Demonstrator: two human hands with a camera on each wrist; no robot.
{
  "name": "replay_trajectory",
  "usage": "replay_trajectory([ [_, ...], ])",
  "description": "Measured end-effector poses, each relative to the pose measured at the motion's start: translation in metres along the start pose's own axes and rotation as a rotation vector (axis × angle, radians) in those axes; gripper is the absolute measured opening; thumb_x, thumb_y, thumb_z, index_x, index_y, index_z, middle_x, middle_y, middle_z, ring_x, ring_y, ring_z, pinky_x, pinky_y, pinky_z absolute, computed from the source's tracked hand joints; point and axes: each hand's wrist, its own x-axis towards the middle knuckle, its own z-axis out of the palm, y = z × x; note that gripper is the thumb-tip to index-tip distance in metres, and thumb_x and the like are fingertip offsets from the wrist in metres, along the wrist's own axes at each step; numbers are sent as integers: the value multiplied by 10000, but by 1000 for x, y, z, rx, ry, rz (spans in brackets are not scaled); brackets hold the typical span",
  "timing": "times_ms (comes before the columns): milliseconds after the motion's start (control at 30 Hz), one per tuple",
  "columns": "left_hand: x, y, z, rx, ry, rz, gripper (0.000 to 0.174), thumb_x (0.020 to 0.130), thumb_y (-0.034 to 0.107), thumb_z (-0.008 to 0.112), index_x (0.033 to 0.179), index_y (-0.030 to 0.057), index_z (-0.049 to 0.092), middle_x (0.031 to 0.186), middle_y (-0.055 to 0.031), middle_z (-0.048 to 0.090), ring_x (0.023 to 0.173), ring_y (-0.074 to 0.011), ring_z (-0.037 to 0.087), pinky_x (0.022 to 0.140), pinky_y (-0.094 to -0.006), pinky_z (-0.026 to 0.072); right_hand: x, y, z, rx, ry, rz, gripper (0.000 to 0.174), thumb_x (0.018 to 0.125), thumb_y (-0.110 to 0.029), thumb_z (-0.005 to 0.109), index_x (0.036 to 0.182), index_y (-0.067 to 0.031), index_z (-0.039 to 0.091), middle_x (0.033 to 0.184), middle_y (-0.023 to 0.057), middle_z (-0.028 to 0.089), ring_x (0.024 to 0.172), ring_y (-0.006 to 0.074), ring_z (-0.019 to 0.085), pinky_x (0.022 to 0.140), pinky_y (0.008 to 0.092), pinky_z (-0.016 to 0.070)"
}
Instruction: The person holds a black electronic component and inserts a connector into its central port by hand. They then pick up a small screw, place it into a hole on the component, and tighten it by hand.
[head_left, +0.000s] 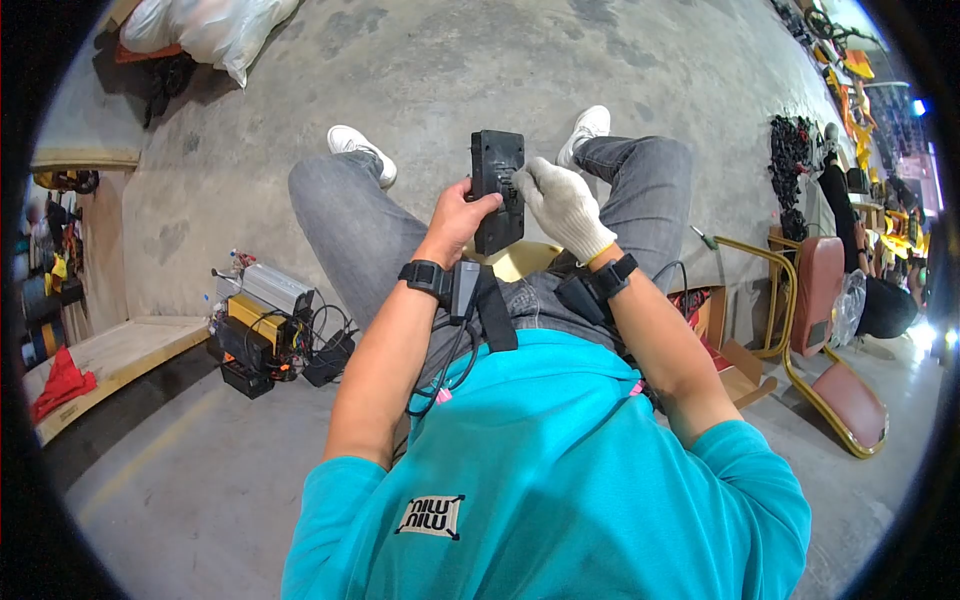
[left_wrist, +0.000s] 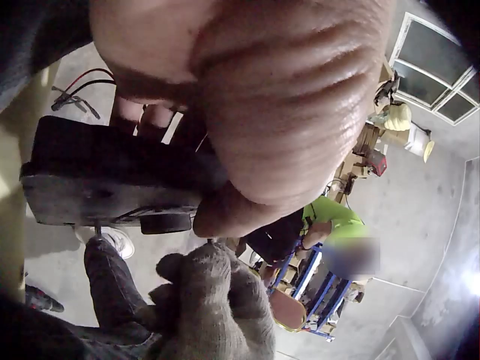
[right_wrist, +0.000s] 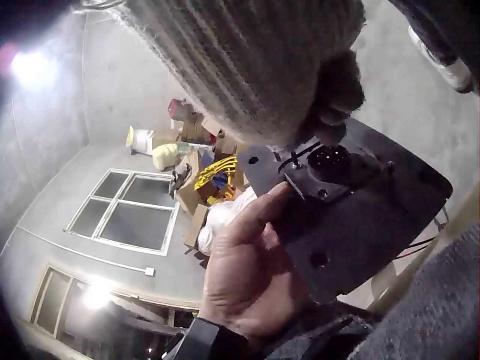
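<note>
A flat black plastic case (head_left: pixel 497 190) is held up between the knees. Its face carries a round connector with several pins (right_wrist: pixel 328 163) and screw holes. My bare left hand (head_left: pixel 458 222) grips the case by its near side, thumb on the face. My right hand (head_left: pixel 568 208), in a white knitted glove, has its fingertips bunched in a pinch right at the face, beside the connector. A small thin metal piece (right_wrist: pixel 296 160) shows under the gloved fingertips, partly hidden by them. In the left wrist view the gloved fingers (left_wrist: pixel 214 300) are curled close to the left thumb.
A silver and yellow electrical unit (head_left: pixel 262 315) with loose wires stands on the floor at left, near a wooden bench (head_left: pixel 130 350). A chair (head_left: pixel 815 300) and an open cardboard box (head_left: pixel 735 365) are at right. White bags (head_left: pixel 215 30) lie at far left.
</note>
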Motion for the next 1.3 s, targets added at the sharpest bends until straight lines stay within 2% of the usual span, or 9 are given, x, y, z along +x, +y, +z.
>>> replay_trajectory([
  [200,-3,3,1,1,-7,-3,280,867,113,684,1106,-26,644,992,-77,683,886,-149,634,831,-293,497,-1,-5,-1,-62,-45,98,161,896,-175,644,914,-22,599,755,199,651,747,369,664,644,451,507],
  [267,-1,1,0,-11,-2,0,276,868,111,681,1106,-25,646,997,-78,683,887,-149,634,834,-293,496,-2,1,7,61,122,10,158,873,-158,667,945,-34,602,828,181,670,793,352,670,668,441,512],
  [367,0,0,1,-19,6,-1,270,870,106,677,1106,-23,649,1005,-78,684,891,-149,635,838,-292,495,-1,5,6,85,86,-32,178,853,-148,686,975,-48,603,873,161,675,818,338,668,689,427,517],
  [700,1,-1,-1,-26,-6,9,285,870,110,676,1120,-24,646,1014,-80,684,893,-150,636,838,-292,497,0,5,4,-81,37,-22,158,888,-202,663,918,-62,597,736,160,649,718,355,655,628,431,506],
  [767,0,-1,-1,-17,-5,1,283,870,114,676,1116,-24,649,1009,-77,684,889,-149,634,837,-291,496,0,6,4,-99,-33,51,182,905,-228,646,935,-54,604,709,175,644,689,367,653,610,433,505],
  [900,-2,3,2,-38,-2,-9,273,869,119,672,1099,-26,655,988,-73,684,883,-148,630,836,-288,491,0,-1,3,22,35,43,174,889,-202,662,957,-50,613,757,171,663,730,361,662,636,430,512],
  [967,0,0,0,-40,0,-11,268,868,116,667,1094,-27,656,981,-72,684,884,-148,629,836,-288,489,-1,2,6,92,101,-64,184,870,-174,680,992,-53,615,803,164,674,773,354,666,667,428,518],
  [1067,-2,2,0,-39,-3,-11,263,867,112,661,1090,-28,658,976,-70,684,884,-148,628,837,-289,488,1,2,3,30,26,-28,191,856,-153,690,1002,-63,606,839,158,680,806,348,666,687,427,519],
  [1300,-1,2,-1,-36,-19,-21,267,864,109,660,1094,-28,657,978,-75,684,902,-152,626,841,-290,488,0,7,8,-61,51,-66,132,892,-174,648,967,-74,606,804,158,664,774,350,663,659,436,514],
])
